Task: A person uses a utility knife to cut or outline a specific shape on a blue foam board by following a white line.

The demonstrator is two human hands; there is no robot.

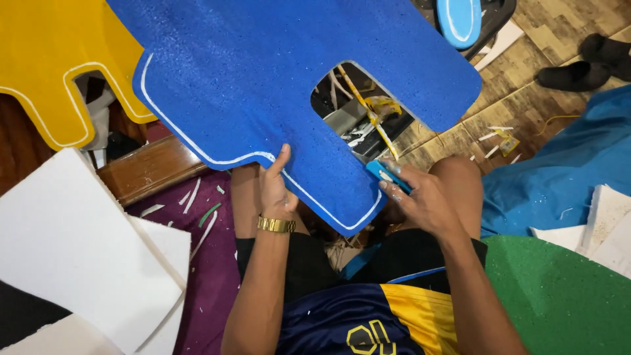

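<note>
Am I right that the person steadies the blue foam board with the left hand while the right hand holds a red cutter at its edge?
Not quite: the head view shows the cutter in the right hand is blue, not red. The left hand does steady the blue foam board.

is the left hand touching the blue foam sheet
Touching. The head view shows the left hand gripping the lower edge of the blue foam sheet, thumb pressed flat on its face.

I sit on the floor of a home craft workshop, with cut foam sheets [72, 250] in several colours, white offcuts [197, 197] scattered over wood-patterned flooring [526, 98], and slippers [585, 66] nearby.
</note>
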